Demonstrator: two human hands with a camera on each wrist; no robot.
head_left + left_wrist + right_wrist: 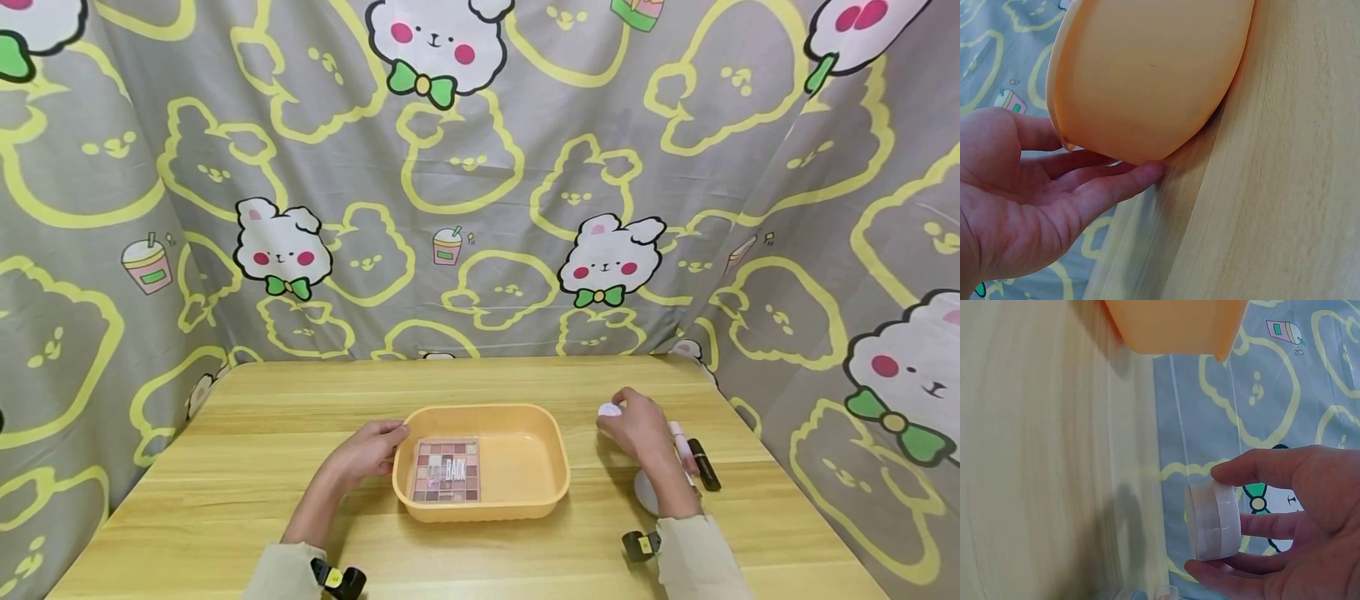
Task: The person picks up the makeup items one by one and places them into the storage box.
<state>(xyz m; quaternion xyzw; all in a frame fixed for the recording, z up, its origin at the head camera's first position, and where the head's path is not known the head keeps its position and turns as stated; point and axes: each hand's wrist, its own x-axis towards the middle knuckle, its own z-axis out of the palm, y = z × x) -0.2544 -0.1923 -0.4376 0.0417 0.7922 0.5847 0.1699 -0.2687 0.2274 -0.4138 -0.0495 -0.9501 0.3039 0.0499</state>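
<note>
A shallow orange plastic tray [525, 500] stands on the table. Inside, against its left end, lies a square eyeshadow palette [447, 471] with a grid of colour pans. My left hand [365, 457] grips the tray's left end, thumb at the rim and fingers against the outer wall [1141, 81]. To the right of the tray, my right hand [637, 423] holds a small round white jar [1213, 520] between thumb and fingers, raised over the table. The jar is tilted on its side in the right wrist view.
Beyond my right forearm lie a pink-and-white tube [683, 447] and a black tube [703, 464]. A round pale object [645, 492] is partly hidden under that forearm. A patterned curtain [480, 183] hangs behind the wooden table [270, 400] and along its sides.
</note>
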